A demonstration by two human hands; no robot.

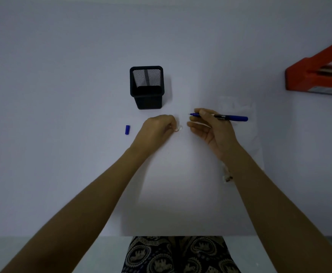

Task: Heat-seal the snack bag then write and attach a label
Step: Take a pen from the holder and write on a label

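My right hand (210, 127) holds an uncapped blue pen (232, 117) between thumb and forefinger, tip pointing left; a thin white strip seems pinched under its lower fingers. My left hand (157, 129) is curled, pinching a small white label piece (178, 129) at its fingertips. The two hands are a short gap apart at the middle of the white table. The pen's blue cap (127, 129) lies left of my left hand. A clear snack bag (246, 123) lies flat under and right of my right wrist, hard to make out against the table.
A black mesh pen holder (146, 86) stands upright behind my hands. An orange heat sealer (316, 75) sits at the right edge. The table's front edge (82, 235) runs across below, with patterned trousers beneath it.
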